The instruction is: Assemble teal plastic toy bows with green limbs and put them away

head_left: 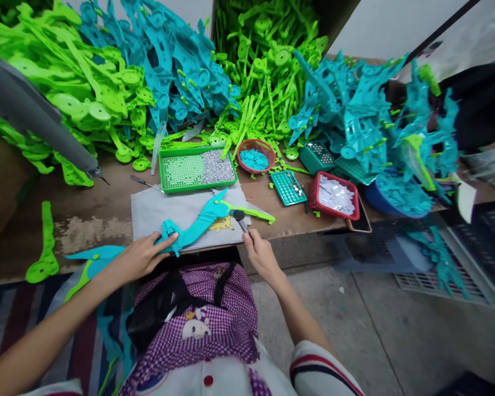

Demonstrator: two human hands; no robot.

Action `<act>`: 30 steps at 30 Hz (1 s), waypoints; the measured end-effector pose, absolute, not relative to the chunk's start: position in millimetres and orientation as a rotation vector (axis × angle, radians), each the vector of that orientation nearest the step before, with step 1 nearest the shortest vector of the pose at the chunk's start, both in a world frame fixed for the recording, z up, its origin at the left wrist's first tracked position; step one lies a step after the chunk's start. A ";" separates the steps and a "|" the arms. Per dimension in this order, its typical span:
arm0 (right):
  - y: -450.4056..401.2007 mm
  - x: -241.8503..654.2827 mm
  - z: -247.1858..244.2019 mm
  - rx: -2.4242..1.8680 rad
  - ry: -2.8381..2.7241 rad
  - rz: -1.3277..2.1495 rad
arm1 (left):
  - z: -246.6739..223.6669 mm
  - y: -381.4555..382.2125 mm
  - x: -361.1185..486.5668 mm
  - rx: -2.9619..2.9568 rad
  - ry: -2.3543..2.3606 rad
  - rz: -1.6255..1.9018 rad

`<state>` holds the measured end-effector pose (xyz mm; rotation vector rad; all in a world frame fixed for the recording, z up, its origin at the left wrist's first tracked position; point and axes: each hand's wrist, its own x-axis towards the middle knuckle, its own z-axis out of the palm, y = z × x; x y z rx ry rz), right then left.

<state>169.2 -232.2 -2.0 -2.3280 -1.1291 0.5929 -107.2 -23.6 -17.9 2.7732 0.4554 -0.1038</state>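
A teal plastic part (198, 224) with a lime-green lever (253, 213) at its right end lies across a grey cloth (148, 212) at the bench's front edge. My left hand (142, 256) is closed on the teal part's lower left end. In my right hand (260, 252) is a small hammer (240, 215), its dark round head over or against the joint where teal meets green; I cannot tell whether it touches. Beneath my left forearm, another teal and green piece (97, 258) shows in part.
Large heaps of green parts (103, 110) and teal parts (355, 118) fill the back. A green tray (198, 187) of small metal pieces, a red basket (256, 147) with teal bits and a red tub (357, 212) with white pieces stand nearby. A grey power tool (37, 104) hangs at left.
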 end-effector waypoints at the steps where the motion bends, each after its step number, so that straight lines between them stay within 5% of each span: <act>1: -230.2 169.8 1.0 -2.347 -1.121 0.551 | -18.3 -23.5 -107.0 2.777 0.457 -0.101; 18: -235.1 184.0 2.9 -2.210 -0.934 0.648 | -17.9 -22.3 -105.8 2.807 0.474 -0.091; 23: -229.2 189.8 8.2 -2.414 -0.911 0.371 | -17.3 -23.0 -105.9 2.807 0.459 -0.092; 30: -214.7 198.3 6.5 -2.704 -1.146 0.610 | -23.4 -20.4 -107.9 2.810 0.470 -0.027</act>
